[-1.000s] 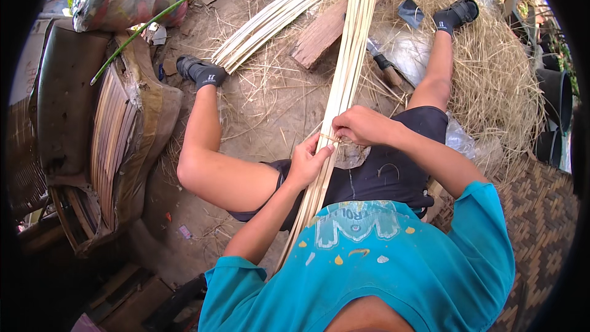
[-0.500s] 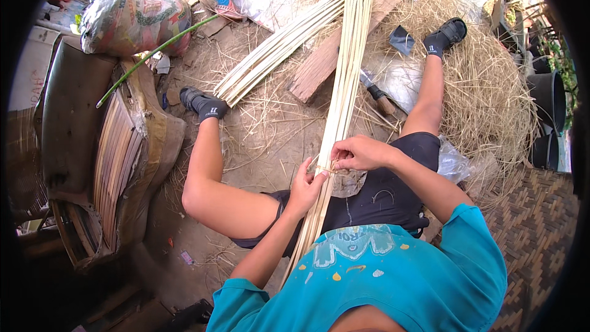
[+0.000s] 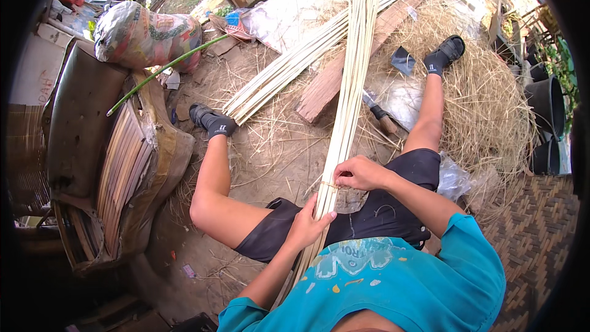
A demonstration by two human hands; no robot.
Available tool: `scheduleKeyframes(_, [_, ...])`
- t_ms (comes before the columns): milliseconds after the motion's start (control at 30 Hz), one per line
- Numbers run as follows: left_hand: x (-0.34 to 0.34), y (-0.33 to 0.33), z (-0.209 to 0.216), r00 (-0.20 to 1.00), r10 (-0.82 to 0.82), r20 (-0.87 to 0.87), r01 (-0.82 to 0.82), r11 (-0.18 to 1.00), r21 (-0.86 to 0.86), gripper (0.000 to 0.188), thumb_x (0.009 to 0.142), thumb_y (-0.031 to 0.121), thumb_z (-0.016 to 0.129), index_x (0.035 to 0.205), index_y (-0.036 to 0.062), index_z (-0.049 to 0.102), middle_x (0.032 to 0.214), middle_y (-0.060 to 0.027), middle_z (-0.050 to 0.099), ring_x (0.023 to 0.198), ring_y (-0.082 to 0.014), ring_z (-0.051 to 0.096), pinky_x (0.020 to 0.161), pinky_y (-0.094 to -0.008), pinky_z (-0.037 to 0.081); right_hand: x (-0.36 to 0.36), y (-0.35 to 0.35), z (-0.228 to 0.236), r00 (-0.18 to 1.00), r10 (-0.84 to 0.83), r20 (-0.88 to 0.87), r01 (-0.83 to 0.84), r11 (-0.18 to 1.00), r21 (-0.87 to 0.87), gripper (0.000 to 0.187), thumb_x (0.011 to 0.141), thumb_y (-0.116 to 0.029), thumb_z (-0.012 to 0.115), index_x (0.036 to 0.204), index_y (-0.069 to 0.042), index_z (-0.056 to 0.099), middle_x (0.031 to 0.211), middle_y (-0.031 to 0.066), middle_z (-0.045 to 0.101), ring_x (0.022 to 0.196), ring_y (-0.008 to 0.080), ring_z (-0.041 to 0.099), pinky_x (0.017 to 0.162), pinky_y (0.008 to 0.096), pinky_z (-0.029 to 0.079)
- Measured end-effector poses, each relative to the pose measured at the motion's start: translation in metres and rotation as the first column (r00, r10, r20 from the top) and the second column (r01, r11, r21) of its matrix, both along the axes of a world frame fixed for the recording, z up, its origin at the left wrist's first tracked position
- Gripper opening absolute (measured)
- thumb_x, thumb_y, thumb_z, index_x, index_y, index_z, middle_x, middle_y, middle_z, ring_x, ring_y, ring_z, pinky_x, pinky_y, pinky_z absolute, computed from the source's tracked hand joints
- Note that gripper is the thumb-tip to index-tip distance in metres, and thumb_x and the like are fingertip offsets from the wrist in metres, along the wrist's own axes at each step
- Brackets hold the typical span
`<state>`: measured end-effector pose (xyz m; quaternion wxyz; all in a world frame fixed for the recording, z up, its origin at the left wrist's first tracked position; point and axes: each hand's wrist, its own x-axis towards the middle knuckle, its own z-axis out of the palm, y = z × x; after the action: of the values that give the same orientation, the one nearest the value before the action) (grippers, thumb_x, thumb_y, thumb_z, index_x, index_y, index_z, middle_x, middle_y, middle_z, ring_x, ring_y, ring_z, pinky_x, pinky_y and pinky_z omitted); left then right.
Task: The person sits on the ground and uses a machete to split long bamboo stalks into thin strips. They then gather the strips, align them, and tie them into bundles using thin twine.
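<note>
A long bundle of pale split bamboo strips (image 3: 351, 95) runs from far ahead down between my legs to my shirt. Around it, just above my lap, goes a thin brown tie strip (image 3: 329, 185). My left hand (image 3: 309, 226) is wrapped round the bundle below the tie, its thumb lying across the strips. At the bundle's right edge my right hand (image 3: 361, 173) has its fingers curled and pinched beside the tie; they seem to grip its end, which they hide.
A second bundle of strips (image 3: 284, 69) lies far left of a wooden plank (image 3: 319, 93). A knife (image 3: 382, 115) rests near my right leg. Straw (image 3: 485, 98) is heaped at right. Left are a stuffed sack (image 3: 147, 35), a green stick (image 3: 166, 67) and a worn chair (image 3: 163, 160).
My left hand has slid down the bundle, away from the tie, and now wraps the strips. My right hand stays by the tie, slightly lower in view. The view has shifted a little.
</note>
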<state>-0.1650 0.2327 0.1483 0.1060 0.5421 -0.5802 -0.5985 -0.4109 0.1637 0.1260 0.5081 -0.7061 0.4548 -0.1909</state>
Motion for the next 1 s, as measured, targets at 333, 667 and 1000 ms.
scheduleKeyframes(333, [0.006,0.003,-0.015,0.999,0.03,-0.034,-0.03,1.0,-0.003,0.084,0.09,0.036,0.075,0.152,-0.0006,0.032,0.135,-0.0258,0.059,0.121,-0.0309,0.063,0.101,-0.0396,0.049,-0.002,-0.019,-0.033,0.988,-0.135,0.075,0.119,0.975,0.186,0.033,0.089,-0.034,0.075,0.094,-0.002,0.073,0.079,0.0089,0.073,0.072,0.0169,0.068,0.067,0.0317,0.052])
scheduleKeyframes(667, [0.03,0.026,0.04,0.93,-0.258,0.263,0.308,0.936,-0.171,0.093,0.091,0.026,0.07,0.158,0.0016,0.011,0.122,-0.0311,0.049,0.111,-0.0451,0.057,0.098,-0.0471,0.047,0.024,-0.081,-0.098,0.117,-0.93,0.349,0.121,0.362,0.924,0.057,0.095,-0.057,0.061,0.122,-0.008,0.058,0.099,0.0087,0.066,0.088,0.0246,0.066,0.076,0.0406,0.057])
scheduleKeyframes(1000, [0.221,-0.217,0.203,0.493,-0.248,0.834,0.573,0.814,-0.097,0.093,0.075,0.007,0.069,0.154,0.0117,0.019,0.122,-0.0271,0.055,0.109,-0.0404,0.063,0.094,-0.0486,0.051,0.086,-0.146,0.056,0.714,-0.462,0.526,0.119,0.82,0.56,0.071,0.099,-0.041,0.062,0.155,-0.011,0.03,0.146,0.0223,0.045,0.13,0.0296,0.05,0.104,0.0446,0.045])
